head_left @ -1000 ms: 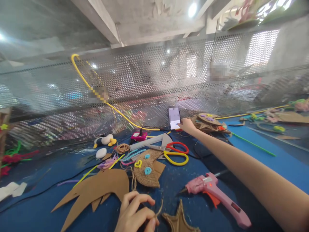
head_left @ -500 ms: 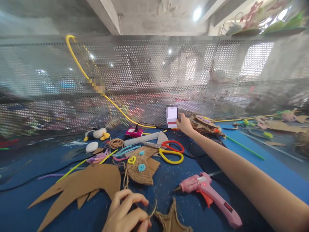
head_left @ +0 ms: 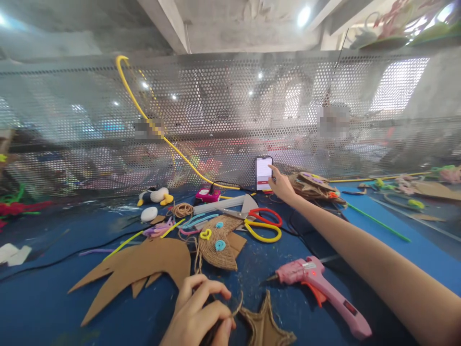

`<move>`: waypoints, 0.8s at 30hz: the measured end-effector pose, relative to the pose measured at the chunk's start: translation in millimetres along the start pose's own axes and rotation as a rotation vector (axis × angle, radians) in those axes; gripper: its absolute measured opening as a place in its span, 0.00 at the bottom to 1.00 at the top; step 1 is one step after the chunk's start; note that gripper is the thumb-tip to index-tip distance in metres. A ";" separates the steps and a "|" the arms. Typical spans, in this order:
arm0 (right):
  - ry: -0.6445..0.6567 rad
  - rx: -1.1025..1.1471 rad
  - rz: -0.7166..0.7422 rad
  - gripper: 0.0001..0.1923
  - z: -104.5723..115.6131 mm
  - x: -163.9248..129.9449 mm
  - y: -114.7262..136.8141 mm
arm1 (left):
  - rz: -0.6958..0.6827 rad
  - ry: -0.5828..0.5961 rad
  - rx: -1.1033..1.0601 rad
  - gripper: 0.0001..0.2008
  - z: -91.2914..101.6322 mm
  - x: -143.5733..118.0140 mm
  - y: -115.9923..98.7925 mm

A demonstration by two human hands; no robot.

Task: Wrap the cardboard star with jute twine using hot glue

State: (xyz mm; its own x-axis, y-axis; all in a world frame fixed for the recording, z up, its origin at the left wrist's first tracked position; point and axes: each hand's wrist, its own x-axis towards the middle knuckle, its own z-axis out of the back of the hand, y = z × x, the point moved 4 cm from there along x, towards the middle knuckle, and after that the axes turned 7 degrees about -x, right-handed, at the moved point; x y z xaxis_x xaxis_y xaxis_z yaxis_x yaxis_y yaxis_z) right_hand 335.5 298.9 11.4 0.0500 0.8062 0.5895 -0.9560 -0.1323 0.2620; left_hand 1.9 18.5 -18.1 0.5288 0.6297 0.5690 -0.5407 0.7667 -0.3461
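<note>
My left hand (head_left: pixel 205 312) is at the bottom middle, its fingers curled round a strand of twine (head_left: pixel 240 303). The strand reaches the twine-edged cardboard star (head_left: pixel 266 323) beside it; part of the twine is hidden in the palm. Far forward, my right hand (head_left: pixel 284 186) holds nothing. Its index finger points at the lit screen of a phone (head_left: pixel 264 169) that stands upright against the perforated panel. Right of the star lies a pink hot glue gun (head_left: pixel 326 284), its nozzle towards the left. A twine-covered cardboard piece (head_left: pixel 214 254) with blue and yellow curls lies beyond my left hand.
Scissors (head_left: pixel 263 236) with red and yellow handles lie mid-table. A pointed cardboard cutout (head_left: pixel 144 264) is at left. Behind are a twine coil (head_left: pixel 182 210), a pink box with a plug (head_left: pixel 208 195) and a plush toy (head_left: pixel 155 196). A perforated metal panel (head_left: pixel 216 105) bounds the back.
The view has turned slightly left, so things sit further right. My right index finger has straightened and points higher on the phone screen. My left hand keeps its grip on the twine.
</note>
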 end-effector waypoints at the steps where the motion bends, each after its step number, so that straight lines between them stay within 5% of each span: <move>1: -0.001 -0.004 -0.002 0.32 0.1 -0.1 0.2 | -0.030 -0.001 0.001 0.10 1.5 2.0 -0.9; 10: 0.000 -0.041 -0.045 0.28 -0.5 -1.3 -0.7 | -0.040 0.141 0.083 0.09 14.9 15.9 -16.7; 14: 0.029 -0.059 -0.065 0.18 -3.2 -4.6 -4.3 | -0.010 0.144 0.072 0.10 14.7 16.2 -17.9; 24: 0.045 -0.104 -0.052 0.18 -2.7 -6.4 -0.3 | -0.020 0.101 0.011 0.09 14.3 15.8 -19.0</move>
State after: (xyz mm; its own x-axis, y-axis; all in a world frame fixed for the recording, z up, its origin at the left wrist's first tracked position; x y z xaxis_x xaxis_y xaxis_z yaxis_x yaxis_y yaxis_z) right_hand 334.7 295.3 5.4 0.0901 0.8355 0.5420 -0.9774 -0.0304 0.2093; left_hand 11.1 12.1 8.1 0.6025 0.6239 0.4978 -0.5360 0.7784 -0.3268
